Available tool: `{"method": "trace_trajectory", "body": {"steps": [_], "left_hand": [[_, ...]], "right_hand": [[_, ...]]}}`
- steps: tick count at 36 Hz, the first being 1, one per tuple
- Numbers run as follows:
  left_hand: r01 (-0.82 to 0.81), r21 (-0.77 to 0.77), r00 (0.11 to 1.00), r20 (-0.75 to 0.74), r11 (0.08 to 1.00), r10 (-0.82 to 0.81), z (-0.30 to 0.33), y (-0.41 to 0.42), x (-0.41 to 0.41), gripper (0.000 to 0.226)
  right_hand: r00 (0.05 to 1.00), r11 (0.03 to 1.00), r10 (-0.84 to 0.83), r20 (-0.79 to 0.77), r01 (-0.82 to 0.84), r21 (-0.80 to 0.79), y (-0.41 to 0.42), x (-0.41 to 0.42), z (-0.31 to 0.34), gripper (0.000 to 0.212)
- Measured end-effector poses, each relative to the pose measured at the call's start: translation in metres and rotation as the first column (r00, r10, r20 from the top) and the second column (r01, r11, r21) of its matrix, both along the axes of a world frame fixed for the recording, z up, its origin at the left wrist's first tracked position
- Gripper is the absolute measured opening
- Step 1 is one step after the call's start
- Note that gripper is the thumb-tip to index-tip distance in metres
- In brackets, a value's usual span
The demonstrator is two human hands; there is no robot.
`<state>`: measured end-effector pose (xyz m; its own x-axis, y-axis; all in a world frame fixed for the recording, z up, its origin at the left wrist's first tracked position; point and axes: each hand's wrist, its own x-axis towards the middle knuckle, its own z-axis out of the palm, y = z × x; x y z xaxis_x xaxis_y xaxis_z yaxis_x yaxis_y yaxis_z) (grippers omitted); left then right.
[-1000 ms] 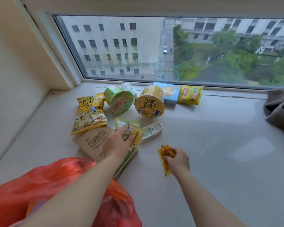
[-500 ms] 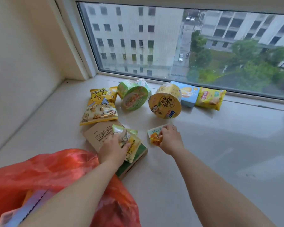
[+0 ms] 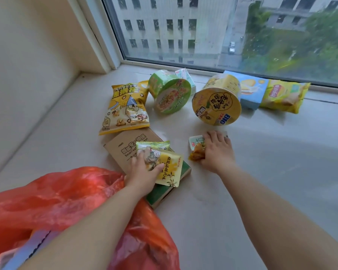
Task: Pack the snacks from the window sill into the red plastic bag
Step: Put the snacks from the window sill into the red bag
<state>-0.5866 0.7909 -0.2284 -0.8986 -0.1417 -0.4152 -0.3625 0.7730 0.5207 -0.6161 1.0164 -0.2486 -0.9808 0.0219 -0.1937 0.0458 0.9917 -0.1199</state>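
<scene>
Head view is looking down on a pale window sill [image 3: 261,172] where snacks are lying in a loose cluster below the window glass [image 3: 203,26]. The left hand [image 3: 142,172] is gripping two small packets, a yellow packet [image 3: 170,170] and a green-topped packet [image 3: 151,148] partly under it, with the thumb pressing over the front and the fingers curling round the near edge. Both packets are lying over a flat brown cardboard box [image 3: 123,149] with a green side. The right hand [image 3: 216,151] is resting palm down on the sill, its fingers bending over a small white-and-green sachet [image 3: 196,142] while an orange crinkled wrapper [image 3: 196,155] is sticking out from under the palm; how firmly it is holding either one cannot be told. The red plastic bag [image 3: 66,201] is sitting at the lower left, under the left forearm, its mouth gaping toward the camera with some pale packaging showing inside. Farther back a yellow popcorn bag [image 3: 125,108] is lying flat just beyond the box. A green cup noodle tub [image 3: 170,94] and a yellow cup noodle tub [image 3: 217,102] are lying on their sides, lids facing the camera. Behind them a small green carton [image 3: 185,76], a light blue box [image 3: 252,90] and a yellow chip bag [image 3: 283,96] are lining the window frame.
</scene>
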Motion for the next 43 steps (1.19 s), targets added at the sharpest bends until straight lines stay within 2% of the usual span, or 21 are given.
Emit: {"method": "trace_trajectory", "body": {"steps": [4,7,11,16,19,21,23,26,28,34,38,41,43], "left_hand": [[-0.002,-0.014,1.000,0.024,1.000,0.002,0.000,0.000,-0.003,0.082],[-0.012,0.005,0.999,0.046,1.000,0.012,-0.001,-0.001,-0.007,0.084],[-0.027,0.008,0.999,0.047,1.000,0.026,0.003,0.002,-0.008,0.080],[-0.075,-0.049,0.996,0.042,0.996,0.077,0.018,0.013,-0.002,0.077],[-0.117,-0.060,0.993,0.008,0.991,0.117,0.034,0.025,0.008,0.068],[-0.124,0.002,0.992,-0.013,0.992,0.124,0.043,0.033,0.017,0.061],[-0.133,0.132,0.990,-0.033,0.982,0.139,0.054,0.041,0.027,0.058],[-0.168,0.350,0.978,-0.060,0.921,0.201,0.081,0.051,0.044,0.030],[-0.141,0.433,0.977,-0.084,0.890,0.195,0.101,0.052,0.057,0.025],[-0.054,0.535,0.975,-0.153,0.843,0.159,0.136,0.039,0.102,0.020],[-0.084,0.588,0.965,-0.154,0.804,0.214,0.158,0.027,0.142,0.035],[-0.097,0.555,0.958,-0.172,0.826,0.228,0.170,0.008,0.171,0.076],[-0.061,0.523,0.957,-0.212,0.850,0.199,0.169,-0.008,0.189,0.084]], "right_hand": [[0.998,0.996,-0.066,0.011,0.065,0.058,-0.003,-0.002,-0.001,0.073],[0.988,0.989,-0.147,0.036,0.147,0.003,-0.004,0.013,-0.006,0.081],[0.974,0.976,-0.212,0.074,0.215,-0.026,-0.005,0.051,-0.008,0.074],[0.896,0.908,-0.401,0.190,0.416,-0.044,-0.010,0.107,0.000,0.062],[0.812,0.821,-0.517,0.269,0.560,-0.112,-0.009,0.129,0.015,0.056],[0.764,0.756,-0.566,0.310,0.631,-0.175,-0.006,0.142,0.029,0.056],[0.716,0.674,-0.605,0.350,0.694,-0.255,-0.004,0.154,0.045,0.058],[0.636,0.494,-0.661,0.399,0.768,-0.406,-0.001,0.170,0.072,0.064],[0.628,0.447,-0.670,0.397,0.768,-0.459,0.000,0.181,0.090,0.066],[0.634,0.337,-0.665,0.394,0.726,-0.599,-0.018,0.223,0.136,0.061],[0.653,0.313,-0.664,0.364,0.685,-0.658,-0.034,0.248,0.156,0.078],[0.683,0.333,-0.648,0.338,0.653,-0.680,-0.048,0.265,0.173,0.074],[0.705,0.346,-0.631,0.324,0.630,-0.695,-0.057,0.275,0.184,0.070]]}}
